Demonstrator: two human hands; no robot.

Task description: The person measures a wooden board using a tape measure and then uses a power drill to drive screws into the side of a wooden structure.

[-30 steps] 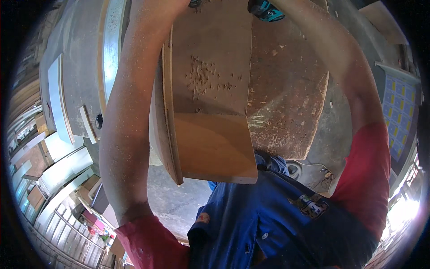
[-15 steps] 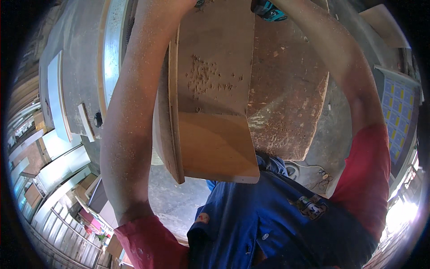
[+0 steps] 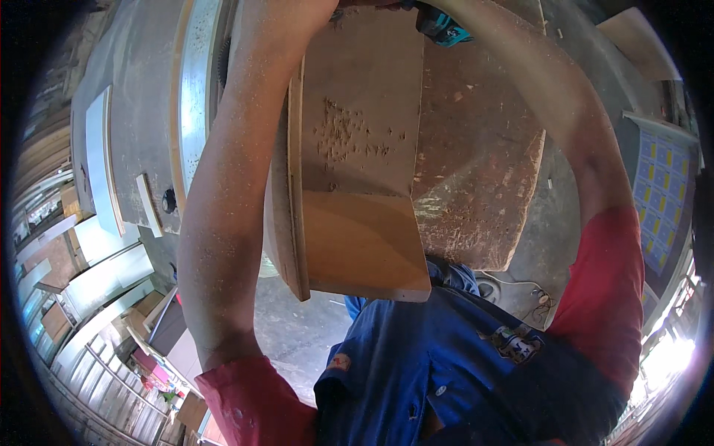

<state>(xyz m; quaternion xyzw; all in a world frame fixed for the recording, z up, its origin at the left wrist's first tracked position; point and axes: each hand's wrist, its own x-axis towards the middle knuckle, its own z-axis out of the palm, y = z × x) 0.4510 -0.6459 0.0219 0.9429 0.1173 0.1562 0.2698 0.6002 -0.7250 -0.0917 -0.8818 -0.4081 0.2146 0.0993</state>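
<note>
At the top edge, my right hand (image 3: 425,4) shows only in part, by a teal and black power tool (image 3: 444,30) that it seems to grip; its fingers are mostly cut off. My left hand (image 3: 321,9) is also cut by the top edge, above the upright side board (image 3: 294,201) of a wooden piece, and its fingers are hidden. A brown panel (image 3: 364,67) lies between my arms with wood shavings (image 3: 342,132) scattered on it. Nearest my body, a smooth light-brown board (image 3: 361,241) meets the side board.
A worn brown board (image 3: 476,149) lies under and right of the piece. To the left are a metal strip (image 3: 195,89), a black knob (image 3: 169,201) and a white-faced board (image 3: 100,160). A cable (image 3: 520,282) lies on the floor at right. Several boards are stacked far left.
The view has shifted slightly, with the wooden piece sitting a little further right. More of the area around my hands and the power tool shows at the top edge.
</note>
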